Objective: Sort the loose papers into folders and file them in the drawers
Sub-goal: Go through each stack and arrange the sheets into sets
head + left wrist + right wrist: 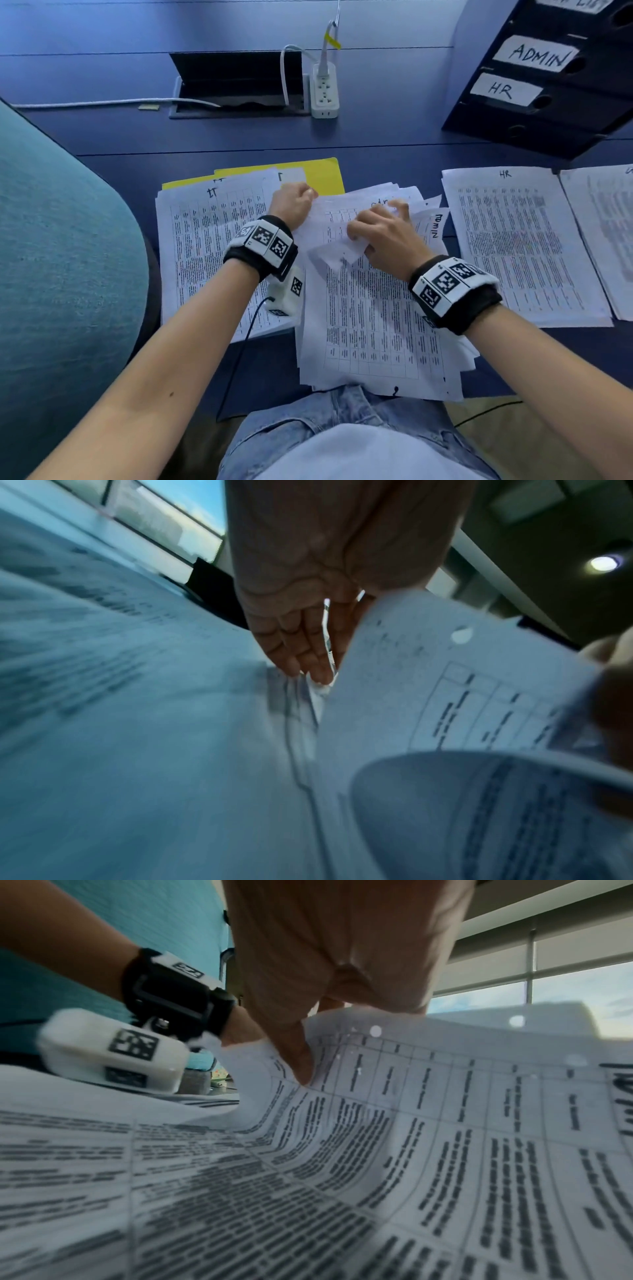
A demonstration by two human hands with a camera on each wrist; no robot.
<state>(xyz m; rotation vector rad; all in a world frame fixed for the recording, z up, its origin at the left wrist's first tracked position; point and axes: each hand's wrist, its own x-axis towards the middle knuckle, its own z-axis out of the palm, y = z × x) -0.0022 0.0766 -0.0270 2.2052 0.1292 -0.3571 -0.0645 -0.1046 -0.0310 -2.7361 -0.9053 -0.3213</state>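
Observation:
A loose pile of printed sheets (373, 322) lies on the dark blue desk in front of me. My left hand (295, 202) grips the top sheet's upper left corner, fingers curled. My right hand (378, 229) pinches the same sheet's upper part, which is bent over and crumpled under its fingers. In the right wrist view the lifted sheet (428, 1096) curves up, with a fingertip (303, 1069) against it. A pile marked IT (202, 240) rests on a yellow folder (325, 171) at the left. An HR pile (513, 246) lies at the right. The black drawer unit (548, 102) has ADMIN and HR labels.
Another sheet pile (609, 236) lies at the far right edge. A white power strip (324, 92) and an open cable box (236, 82) sit at the back of the desk. A teal chair back (61, 274) fills the left side.

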